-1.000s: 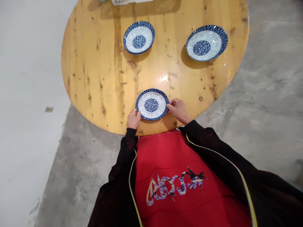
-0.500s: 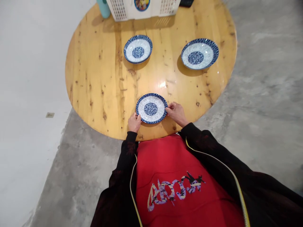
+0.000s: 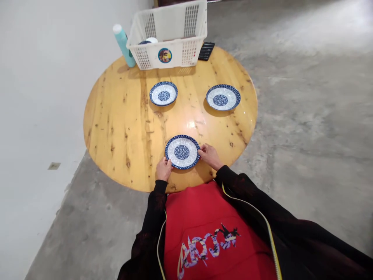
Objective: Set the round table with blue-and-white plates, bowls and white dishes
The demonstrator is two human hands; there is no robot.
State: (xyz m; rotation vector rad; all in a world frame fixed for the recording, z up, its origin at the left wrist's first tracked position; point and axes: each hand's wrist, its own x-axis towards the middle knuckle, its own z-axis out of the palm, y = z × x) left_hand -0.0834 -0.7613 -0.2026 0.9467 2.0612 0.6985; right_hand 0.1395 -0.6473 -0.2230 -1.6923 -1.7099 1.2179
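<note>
Head-worn view, forward and down

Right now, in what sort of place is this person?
Probably a plain indoor room, perhaps unfinished: the floor looks like bare concrete, a white wall stands at left, and there is a wooden table.

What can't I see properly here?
All in the head view:
White basket, lower contents: mostly hidden by its front wall.
Near plate, underside: hidden by its own top.
Black object, left part: behind the basket.
Wall fitting, markings: too small.
</note>
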